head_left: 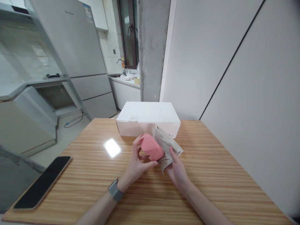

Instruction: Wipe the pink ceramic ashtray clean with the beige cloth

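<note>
In my left hand (138, 162) is a pink faceted object (152, 147), tilted above the table; its exact kind I cannot make out. The thumb lies along its lower edge and the fingers curl round its left end. My right hand (175, 168) grips a folded beige cloth (165, 145), thumb on top and the other fingers mostly hidden beneath. The cloth meets the right side of the pink object. A watch with a grey band (115, 190) is on my left wrist.
Behind my hands a white box (147, 112) lies on the wood-grain table (93, 175). A dark phone-like slab (44, 182) rests at the table's left edge. A white wall (246, 93) borders the right side. Beyond stand a fridge (70, 40) and a sink counter (126, 82).
</note>
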`<state>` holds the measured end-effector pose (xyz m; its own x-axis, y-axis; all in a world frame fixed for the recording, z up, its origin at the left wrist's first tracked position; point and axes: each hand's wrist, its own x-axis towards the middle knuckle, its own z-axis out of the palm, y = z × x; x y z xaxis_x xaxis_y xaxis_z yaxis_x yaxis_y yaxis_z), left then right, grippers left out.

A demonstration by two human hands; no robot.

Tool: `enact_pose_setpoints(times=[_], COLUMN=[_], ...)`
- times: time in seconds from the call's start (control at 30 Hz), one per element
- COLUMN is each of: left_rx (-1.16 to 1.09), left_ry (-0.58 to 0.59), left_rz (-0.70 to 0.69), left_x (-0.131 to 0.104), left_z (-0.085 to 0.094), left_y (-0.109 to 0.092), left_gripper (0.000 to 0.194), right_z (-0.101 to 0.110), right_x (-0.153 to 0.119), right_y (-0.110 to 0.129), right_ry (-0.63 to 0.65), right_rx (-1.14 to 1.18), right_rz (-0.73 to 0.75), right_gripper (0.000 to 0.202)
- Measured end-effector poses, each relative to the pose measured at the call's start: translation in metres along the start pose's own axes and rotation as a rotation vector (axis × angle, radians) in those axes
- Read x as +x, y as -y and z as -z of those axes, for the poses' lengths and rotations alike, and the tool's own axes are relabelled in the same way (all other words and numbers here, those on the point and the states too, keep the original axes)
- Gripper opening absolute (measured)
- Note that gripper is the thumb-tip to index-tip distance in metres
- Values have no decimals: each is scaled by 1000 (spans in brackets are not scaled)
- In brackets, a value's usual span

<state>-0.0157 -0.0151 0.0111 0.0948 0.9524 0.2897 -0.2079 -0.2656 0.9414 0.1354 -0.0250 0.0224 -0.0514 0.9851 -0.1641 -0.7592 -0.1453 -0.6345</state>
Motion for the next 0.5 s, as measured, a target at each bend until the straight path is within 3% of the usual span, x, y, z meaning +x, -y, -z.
enact_pose_setpoints(times=[0.13, 0.2, 0.33, 0.5], left_rx=[-109, -141, -242, -222], left_ry=[-76, -107, -201, -169], left_rz=[118, 162, 227, 229], left_x=[2, 2, 2, 5], left_z=[1, 1, -1, -1], left_y=[3, 2, 0, 2], left_gripper=[48, 52, 82, 71], right_z=[-2, -2, 0, 4], right_x=[0, 0, 0, 1], right_y=[1, 0, -1, -5], right_ry=[28, 30, 17, 0], right_rx=[-7, -17, -56, -68], right_rz=[8, 18, 30, 40], right_gripper=[37, 38, 40, 44])
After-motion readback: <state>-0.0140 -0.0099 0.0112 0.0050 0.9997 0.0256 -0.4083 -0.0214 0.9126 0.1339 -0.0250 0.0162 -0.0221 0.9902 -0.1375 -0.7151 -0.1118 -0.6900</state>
